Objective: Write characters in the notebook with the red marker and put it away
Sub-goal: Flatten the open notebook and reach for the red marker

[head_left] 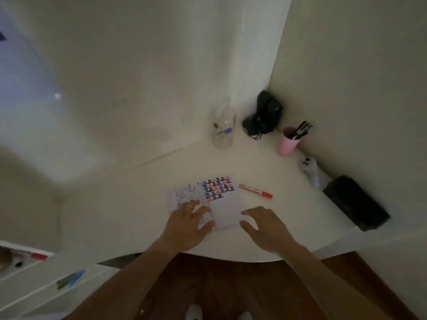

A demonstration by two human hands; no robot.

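Observation:
An open notebook [225,205] lies on the white table [138,209]. Its right page carries rows of black, blue and red characters at the top and is blank below. The red marker [255,191], capped, lies on the table just right of the notebook, apart from both hands. My left hand [189,221] rests flat on the notebook's left page, fingers spread. My right hand [263,224] hovers at the notebook's lower right corner, fingers apart and holding nothing.
At the back stand a clear glass [223,128], a black device [264,116] and a pink cup of pens [288,140]. A small white figure [310,168] and a black case [355,202] line the right wall. White shelves [34,273] stand at lower left.

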